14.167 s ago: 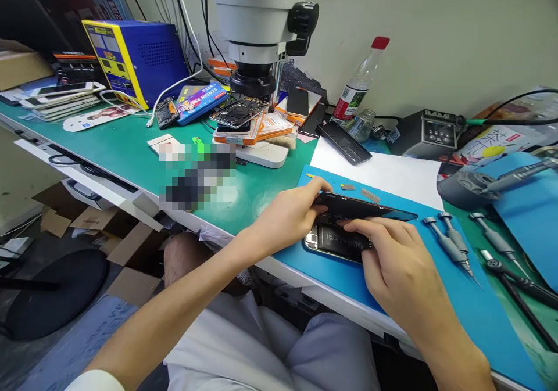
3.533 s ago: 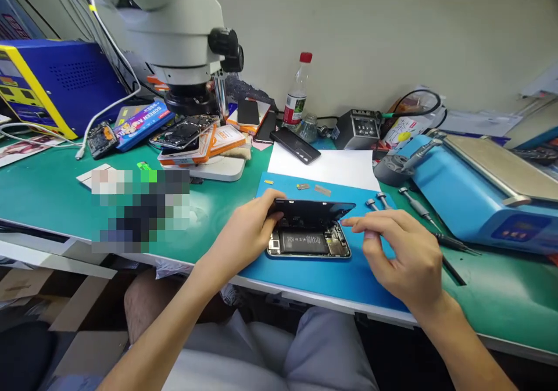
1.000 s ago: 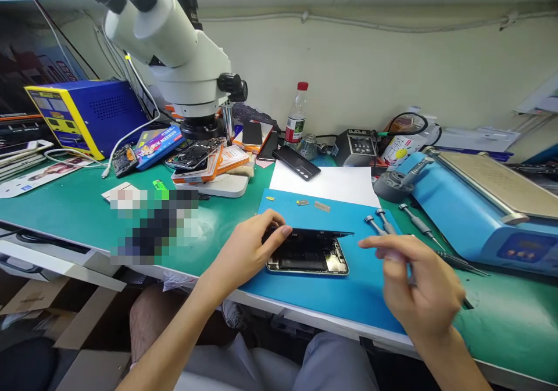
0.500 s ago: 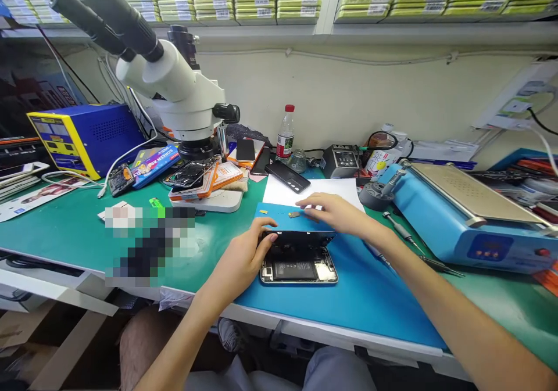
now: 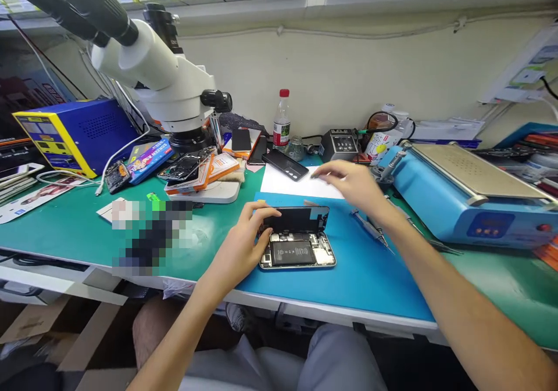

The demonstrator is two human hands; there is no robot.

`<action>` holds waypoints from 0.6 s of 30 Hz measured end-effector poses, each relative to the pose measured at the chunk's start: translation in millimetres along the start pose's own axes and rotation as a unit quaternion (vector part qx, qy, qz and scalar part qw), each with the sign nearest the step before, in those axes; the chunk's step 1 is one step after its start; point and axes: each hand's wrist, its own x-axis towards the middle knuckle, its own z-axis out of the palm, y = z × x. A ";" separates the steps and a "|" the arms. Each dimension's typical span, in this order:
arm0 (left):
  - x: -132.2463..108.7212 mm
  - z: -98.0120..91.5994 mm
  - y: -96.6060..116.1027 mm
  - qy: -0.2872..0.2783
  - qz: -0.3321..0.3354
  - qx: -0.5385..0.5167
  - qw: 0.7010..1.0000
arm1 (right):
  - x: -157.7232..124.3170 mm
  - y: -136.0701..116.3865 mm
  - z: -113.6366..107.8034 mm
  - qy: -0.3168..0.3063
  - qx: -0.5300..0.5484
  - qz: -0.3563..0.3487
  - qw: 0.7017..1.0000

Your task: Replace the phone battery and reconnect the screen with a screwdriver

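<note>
My left hand (image 5: 249,237) is closed on the left edge of a phone's screen panel (image 5: 296,220), fingers behind and thumb in front. The panel stands tilted up along the far edge of the opened phone body (image 5: 325,257). Inside the body a black battery (image 5: 293,253) and bare metal parts show. My right hand (image 5: 351,183) hovers past the phone, above a white sheet (image 5: 279,187), with thumb and fingertips pinched together. A tiny dark thing may be at those fingertips, too small to name. Near its wrist, screwdrivers (image 5: 370,228) lie on the blue mat (image 5: 349,280).
Behind the sheet lie a black phone (image 5: 285,164) and a red-capped bottle (image 5: 282,121). A microscope (image 5: 161,83) stands at the left, beside stacked phone parts (image 5: 196,173). A blue heating plate machine (image 5: 471,193) occupies the right. Tweezers (image 5: 440,246) lie before it.
The screen panel has swung more upright, baring more of the phone's inside. My right hand has moved from behind the panel, up and to the right, over the white sheet. The view has tilted down.
</note>
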 end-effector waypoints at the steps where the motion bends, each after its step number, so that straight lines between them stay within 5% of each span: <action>1: 0.1 0.4 0.3 0.000 -0.002 0.007 1.000 | -6.5 -5.0 -11.0 0.046 0.006 0.015 0.999; 4: 0.9 2.5 1.7 0.003 0.010 0.029 1.000 | -36.4 -21.3 -33.0 0.114 0.055 0.052 0.991; 9: 5.4 5.8 7.6 0.004 0.072 0.133 0.988 | -84.5 -35.0 -16.2 0.032 0.203 0.131 0.970; 18: 20.6 9.5 37.0 -0.007 0.113 0.246 0.963 | -97.4 -32.1 8.3 -0.026 0.113 0.122 0.986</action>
